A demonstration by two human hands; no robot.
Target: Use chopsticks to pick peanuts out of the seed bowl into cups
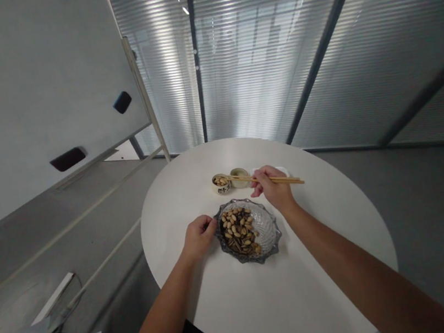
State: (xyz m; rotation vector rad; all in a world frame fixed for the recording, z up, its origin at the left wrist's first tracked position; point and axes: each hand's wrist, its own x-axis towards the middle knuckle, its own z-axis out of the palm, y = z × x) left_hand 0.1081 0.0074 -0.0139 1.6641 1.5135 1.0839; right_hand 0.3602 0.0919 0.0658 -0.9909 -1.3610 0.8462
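Note:
A scalloped glass bowl (267,227) sits on the round white table, holding pale shelled-looking nuts (234,221) and dark striped seeds (238,246), mostly in its left half. My left hand (200,237) pinches the bowl's left rim. In my right hand (272,188) is a pair of wooden chopsticks (291,180), pointing left. Their tips are at a small cup with black characters (222,190), which contains several pale nuts. Touching or close beside it stands a second small cup (240,177), partly behind the chopsticks.
Behind my right hand a white object (285,170) shows in part on the round table (267,304). A whiteboard (48,92) on a frame, with two dark erasers-like blocks (123,102), stands at left. Glass partitions with blinds (241,74) rise behind the table.

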